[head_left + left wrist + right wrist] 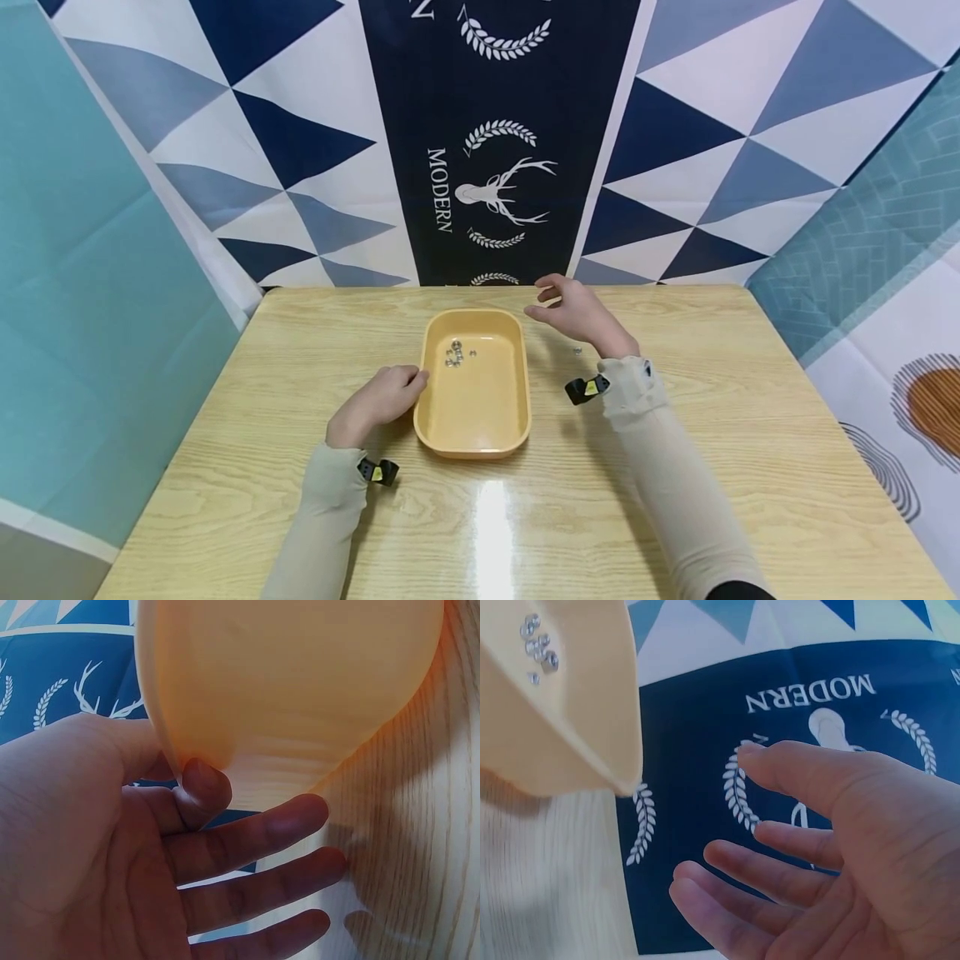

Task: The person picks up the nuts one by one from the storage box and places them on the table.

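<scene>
A yellow plastic tray [480, 417] lies on the wooden table, with several small shiny metal nuts [456, 355] in its back left part. At the tray's left side my left hand [386, 393] pinches the rim between thumb and index finger. In the left wrist view, the other fingers [259, 892] of that hand are spread beside the tray's outer wall [300, 690]. My right hand [576, 312] hovers past the tray's back right corner, fingers loosely bent and holding nothing. Another small nut [577, 351] rests on the table below the right wrist.
The wooden table [652, 467] ends at a back edge against a patterned cloth [495, 150] printed with a deer head and triangles. Teal cloth [112, 275] hangs along the left side. Small black cameras [587, 389] are strapped at both wrists.
</scene>
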Demonstrator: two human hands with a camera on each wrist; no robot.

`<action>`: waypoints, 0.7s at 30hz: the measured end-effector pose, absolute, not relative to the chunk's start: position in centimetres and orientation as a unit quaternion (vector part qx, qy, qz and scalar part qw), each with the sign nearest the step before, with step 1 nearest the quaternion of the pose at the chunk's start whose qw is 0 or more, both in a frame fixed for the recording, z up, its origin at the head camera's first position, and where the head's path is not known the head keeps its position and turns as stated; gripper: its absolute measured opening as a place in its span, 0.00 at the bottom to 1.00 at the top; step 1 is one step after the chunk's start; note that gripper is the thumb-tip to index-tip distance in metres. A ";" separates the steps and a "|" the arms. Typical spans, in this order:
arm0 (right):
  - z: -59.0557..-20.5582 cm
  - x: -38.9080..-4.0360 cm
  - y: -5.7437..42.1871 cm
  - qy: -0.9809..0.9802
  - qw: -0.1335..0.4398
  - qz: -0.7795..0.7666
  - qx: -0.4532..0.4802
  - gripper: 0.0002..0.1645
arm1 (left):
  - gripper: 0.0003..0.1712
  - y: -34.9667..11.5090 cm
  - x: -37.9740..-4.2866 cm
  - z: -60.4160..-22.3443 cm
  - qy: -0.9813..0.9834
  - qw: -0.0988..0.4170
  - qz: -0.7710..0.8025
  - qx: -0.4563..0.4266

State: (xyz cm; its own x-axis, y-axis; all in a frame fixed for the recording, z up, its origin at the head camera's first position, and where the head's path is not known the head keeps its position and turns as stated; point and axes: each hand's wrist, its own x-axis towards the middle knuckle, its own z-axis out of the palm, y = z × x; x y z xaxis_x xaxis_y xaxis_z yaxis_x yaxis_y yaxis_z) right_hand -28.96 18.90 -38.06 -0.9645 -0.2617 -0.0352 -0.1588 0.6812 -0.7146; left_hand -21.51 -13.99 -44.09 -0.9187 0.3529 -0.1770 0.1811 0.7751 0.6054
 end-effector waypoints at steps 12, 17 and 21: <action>-38.5 -28.9 15.9 0.906 0.065 -0.394 -0.140 0.36 | 0.23 -14.0 -21.4 -44.1 0.932 0.134 0.303 0.147; -39.3 -28.8 14.7 0.899 0.070 -0.402 -0.157 0.35 | 0.23 -14.1 -21.5 -44.2 0.933 0.134 0.300 0.147; -39.8 -28.7 13.9 0.900 0.076 -0.397 -0.162 0.34 | 0.23 -14.1 -21.4 -44.1 0.934 0.133 0.299 0.147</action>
State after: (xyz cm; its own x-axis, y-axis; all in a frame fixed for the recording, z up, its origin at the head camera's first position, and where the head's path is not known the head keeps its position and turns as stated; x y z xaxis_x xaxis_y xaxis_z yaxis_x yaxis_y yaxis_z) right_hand -28.71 13.87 -39.77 -0.9360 -0.3519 -0.0087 -0.2305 0.6317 -0.7402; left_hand -21.43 -14.06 -44.09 -0.9215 0.3533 -0.1610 0.1944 0.7787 0.5965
